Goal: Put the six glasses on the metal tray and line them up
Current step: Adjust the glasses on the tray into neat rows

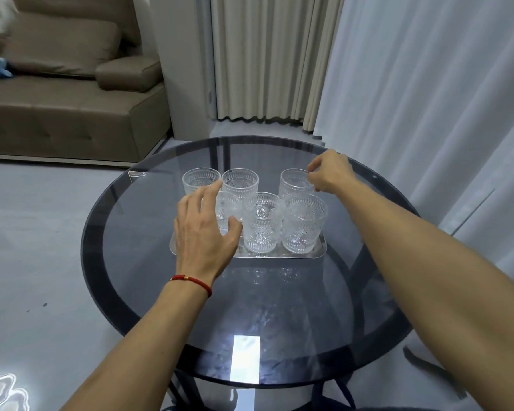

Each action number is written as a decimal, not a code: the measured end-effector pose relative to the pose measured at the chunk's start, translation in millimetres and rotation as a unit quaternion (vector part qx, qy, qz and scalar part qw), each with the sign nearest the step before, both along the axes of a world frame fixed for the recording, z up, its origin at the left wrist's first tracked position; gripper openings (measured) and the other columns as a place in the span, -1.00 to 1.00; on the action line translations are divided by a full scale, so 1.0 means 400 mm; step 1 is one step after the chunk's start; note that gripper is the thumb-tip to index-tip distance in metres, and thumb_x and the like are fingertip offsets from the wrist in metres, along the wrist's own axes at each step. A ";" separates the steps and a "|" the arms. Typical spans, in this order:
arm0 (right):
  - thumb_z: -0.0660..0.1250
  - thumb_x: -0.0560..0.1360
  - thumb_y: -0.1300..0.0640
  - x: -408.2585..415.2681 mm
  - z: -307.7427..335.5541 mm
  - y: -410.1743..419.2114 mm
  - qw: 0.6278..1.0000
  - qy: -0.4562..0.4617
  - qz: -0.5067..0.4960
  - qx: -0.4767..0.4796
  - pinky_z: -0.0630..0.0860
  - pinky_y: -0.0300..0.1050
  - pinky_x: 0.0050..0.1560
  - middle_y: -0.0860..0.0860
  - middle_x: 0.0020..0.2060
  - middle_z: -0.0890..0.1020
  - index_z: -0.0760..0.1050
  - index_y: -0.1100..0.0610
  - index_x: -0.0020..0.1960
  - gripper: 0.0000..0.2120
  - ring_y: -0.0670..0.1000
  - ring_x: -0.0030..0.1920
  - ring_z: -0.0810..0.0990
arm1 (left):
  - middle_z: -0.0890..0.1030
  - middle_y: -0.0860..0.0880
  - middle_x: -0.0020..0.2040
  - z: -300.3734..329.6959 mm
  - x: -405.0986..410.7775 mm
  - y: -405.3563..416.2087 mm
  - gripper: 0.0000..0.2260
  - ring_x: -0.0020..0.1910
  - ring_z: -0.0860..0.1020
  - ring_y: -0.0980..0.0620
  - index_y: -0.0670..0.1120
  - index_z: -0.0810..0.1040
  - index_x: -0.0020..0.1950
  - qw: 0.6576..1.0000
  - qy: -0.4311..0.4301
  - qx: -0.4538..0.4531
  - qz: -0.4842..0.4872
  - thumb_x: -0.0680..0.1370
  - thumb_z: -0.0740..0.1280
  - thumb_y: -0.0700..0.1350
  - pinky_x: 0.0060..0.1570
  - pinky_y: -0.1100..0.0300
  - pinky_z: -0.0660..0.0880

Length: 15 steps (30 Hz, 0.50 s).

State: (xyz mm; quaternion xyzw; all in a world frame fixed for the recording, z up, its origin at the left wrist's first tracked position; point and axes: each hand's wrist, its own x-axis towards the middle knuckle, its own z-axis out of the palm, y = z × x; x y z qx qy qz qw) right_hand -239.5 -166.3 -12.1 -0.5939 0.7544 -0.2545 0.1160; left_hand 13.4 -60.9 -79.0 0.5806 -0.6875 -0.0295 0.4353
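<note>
All six glasses (261, 222) stood on the metal tray (319, 253), two rows of three. Right hand (333, 173) pinched the far-right glass (296, 182) rim, apparently aligning it. Left hand (202, 232), fingers (209, 194) spread, cupped the near-left glass (227, 210), grip uncertain.

Home living room: sofa (57, 114), curtains (264, 54).

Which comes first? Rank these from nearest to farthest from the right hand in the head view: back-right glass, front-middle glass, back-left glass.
From the right hand:
1. Back-right glass, its rim at the fingertips.
2. Front-middle glass, centre of the near row.
3. Back-left glass, far corner beyond the left hand.
</note>
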 end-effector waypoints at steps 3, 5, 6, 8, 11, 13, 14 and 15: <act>0.37 0.52 0.35 -0.009 0.001 0.008 1.000 0.007 0.010 0.004 0.67 0.06 0.06 0.13 0.04 0.71 0.70 0.17 0.07 -0.79 0.14 0.01 0.70 | 0.50 -0.04 0.36 -0.002 -0.006 0.004 -0.46 0.34 0.37 -0.09 -0.01 0.36 0.48 1.000 0.000 0.005 -0.007 0.50 0.34 -0.05 0.27 0.03 0.39; 0.37 0.51 0.36 -0.004 0.005 0.009 1.000 0.015 0.015 0.007 0.68 0.07 0.03 0.12 0.01 0.71 0.71 0.17 0.05 -0.79 0.13 -0.03 0.71 | 0.50 -0.03 0.36 0.000 -0.007 0.008 -0.46 0.34 0.37 -0.09 -0.01 0.36 0.48 1.000 0.001 0.007 -0.008 0.50 0.33 -0.04 0.28 0.00 0.40; 0.37 0.51 0.36 -0.001 0.008 0.008 1.000 0.020 0.018 0.010 0.69 0.07 0.01 0.12 0.00 0.71 0.71 0.16 0.04 -0.78 0.13 -0.06 0.71 | 0.50 -0.04 0.36 0.002 -0.008 0.008 -0.46 0.34 0.37 -0.09 -0.01 0.37 0.48 1.000 0.003 0.008 -0.007 0.50 0.33 -0.04 0.29 -0.01 0.41; 0.36 0.50 0.35 0.001 0.013 0.007 0.999 0.032 0.021 0.022 0.69 0.07 -0.01 0.11 -0.03 0.70 0.71 0.12 0.01 -0.78 0.11 -0.11 0.72 | 0.50 -0.04 0.36 0.006 -0.010 0.008 -0.46 0.34 0.37 -0.09 -0.02 0.37 0.48 1.000 0.007 0.011 -0.004 0.50 0.33 -0.04 0.30 -0.03 0.41; 0.36 0.51 0.35 -0.001 0.017 0.005 0.998 0.041 0.027 0.039 0.70 0.04 -0.06 0.09 -0.04 0.67 0.70 0.08 -0.01 -0.78 0.07 -0.15 0.73 | 0.50 -0.04 0.36 0.008 -0.010 0.008 -0.46 0.34 0.37 -0.09 -0.01 0.37 0.48 1.000 0.006 0.014 -0.002 0.49 0.34 -0.04 0.30 -0.06 0.42; 0.36 0.51 0.35 -0.006 0.020 0.005 0.997 0.050 0.034 0.048 0.69 -0.04 -0.13 0.09 -0.07 0.68 0.70 0.10 0.01 -0.77 0.03 -0.18 0.73 | 0.50 -0.04 0.36 0.009 -0.010 0.007 -0.47 0.34 0.37 -0.09 -0.01 0.38 0.47 1.000 0.007 0.016 -0.001 0.49 0.34 -0.04 0.29 -0.06 0.42; 0.35 0.52 0.35 -0.008 0.021 0.004 0.996 0.055 0.039 0.052 0.69 -0.04 -0.12 0.09 -0.08 0.69 0.70 0.10 0.02 -0.77 0.02 -0.19 0.72 | 0.50 -0.04 0.36 0.009 -0.010 0.007 -0.47 0.35 0.37 -0.09 -0.01 0.38 0.47 1.000 0.008 0.017 -0.001 0.49 0.34 -0.04 0.29 -0.06 0.43; 0.34 0.52 0.35 -0.009 0.022 0.004 0.996 0.060 0.044 0.057 0.69 -0.03 -0.10 0.10 -0.09 0.69 0.70 0.11 0.04 -0.76 0.02 -0.18 0.72 | 0.50 -0.04 0.36 0.009 -0.009 0.008 -0.47 0.35 0.37 -0.09 -0.01 0.38 0.47 1.000 0.008 0.019 0.000 0.50 0.34 -0.03 0.29 -0.07 0.43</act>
